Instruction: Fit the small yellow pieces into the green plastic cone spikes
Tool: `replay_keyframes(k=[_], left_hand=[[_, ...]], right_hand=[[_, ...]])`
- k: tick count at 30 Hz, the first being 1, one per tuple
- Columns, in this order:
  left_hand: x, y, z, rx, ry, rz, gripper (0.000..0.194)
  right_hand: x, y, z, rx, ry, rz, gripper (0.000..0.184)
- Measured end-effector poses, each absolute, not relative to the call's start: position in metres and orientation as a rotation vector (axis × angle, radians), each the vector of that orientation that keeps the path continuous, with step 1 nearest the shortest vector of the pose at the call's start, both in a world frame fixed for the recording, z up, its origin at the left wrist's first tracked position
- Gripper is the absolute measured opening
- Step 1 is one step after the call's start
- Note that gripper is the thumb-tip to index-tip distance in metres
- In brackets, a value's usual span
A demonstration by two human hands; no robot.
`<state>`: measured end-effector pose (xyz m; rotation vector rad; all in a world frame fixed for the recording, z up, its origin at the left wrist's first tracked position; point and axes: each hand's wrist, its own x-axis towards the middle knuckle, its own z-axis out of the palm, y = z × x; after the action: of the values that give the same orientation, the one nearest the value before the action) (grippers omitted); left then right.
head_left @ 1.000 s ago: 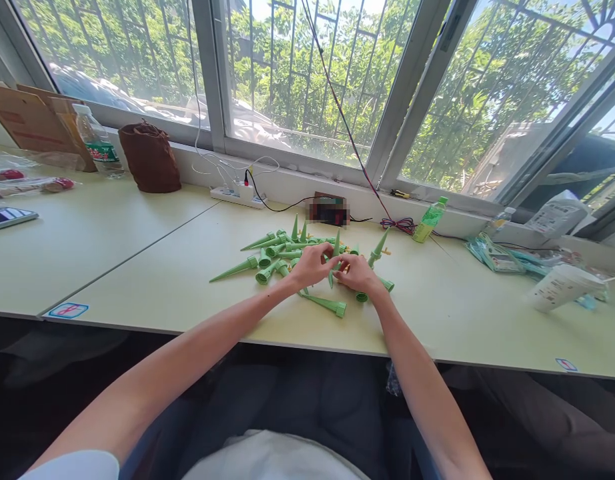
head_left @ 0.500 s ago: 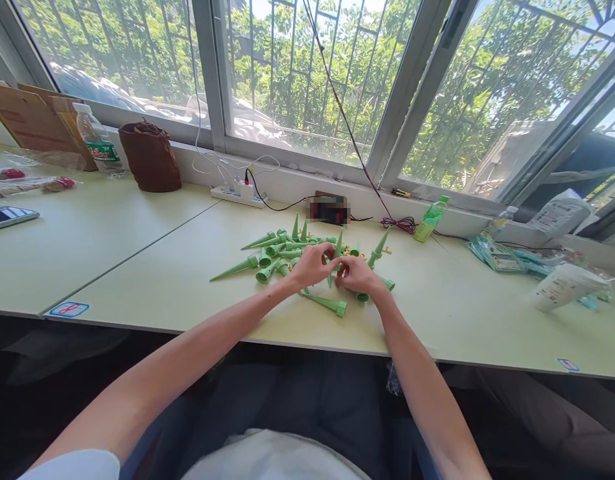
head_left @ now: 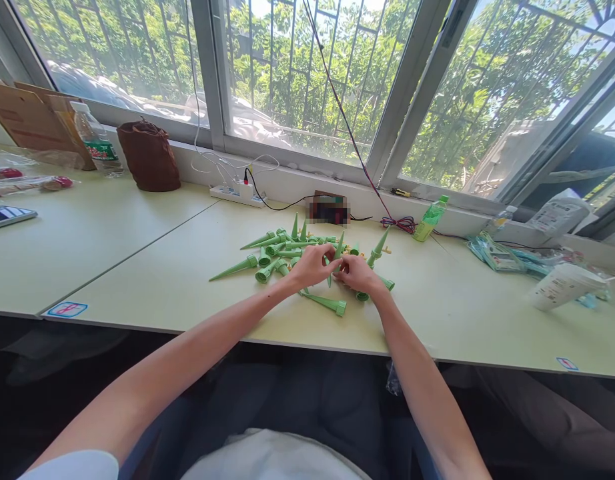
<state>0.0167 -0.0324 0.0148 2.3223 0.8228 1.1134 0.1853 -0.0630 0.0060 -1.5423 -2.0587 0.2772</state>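
Note:
A heap of several green plastic cone spikes (head_left: 272, 253) lies on the pale green table (head_left: 152, 280) in front of me. Both my hands meet over the heap's right part. My left hand (head_left: 311, 265) is closed, its fingers pinched round a green spike (head_left: 338, 249) that stands between the hands. My right hand (head_left: 356, 273) is closed on the same spike from the right. One long spike (head_left: 327, 304) lies just below my hands, another (head_left: 233, 268) points left, and one (head_left: 378, 244) stands tilted to the right.
Along the window sill sit a brown pouch (head_left: 148, 156), a water bottle (head_left: 93, 139), a white power strip (head_left: 235, 193) with cables, a small dark device (head_left: 329, 208) and a green bottle (head_left: 429, 219). Packets and a white tube (head_left: 562, 285) lie at the right. A phone (head_left: 7, 216) lies far left.
My hands have stayed in place over the heap; the fingers have shifted slightly round the spike between them. Everything else on the table is as before.

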Motion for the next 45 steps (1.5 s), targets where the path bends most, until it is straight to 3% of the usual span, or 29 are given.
replay_keyframes(k=[9, 28, 45], left_hand=[[0.0176, -0.0314, 0.0134, 2.363, 0.810, 1.047, 0.021], [0.0174, -0.0317, 0.0137, 2.317, 0.826, 1.048, 0.013], [0.0176, -0.0312, 0.0100, 2.354, 0.748, 1.076, 0.011]], right_hand=[[0.1843, -0.0616, 0.0080, -1.460, -1.884, 0.253, 0.006], [0.1861, -0.0555, 0.0065, -1.242, -1.537, 0.505, 0.029], [0.1838, -0.0593, 0.0113, -1.196, -1.512, 0.536, 0.029]])
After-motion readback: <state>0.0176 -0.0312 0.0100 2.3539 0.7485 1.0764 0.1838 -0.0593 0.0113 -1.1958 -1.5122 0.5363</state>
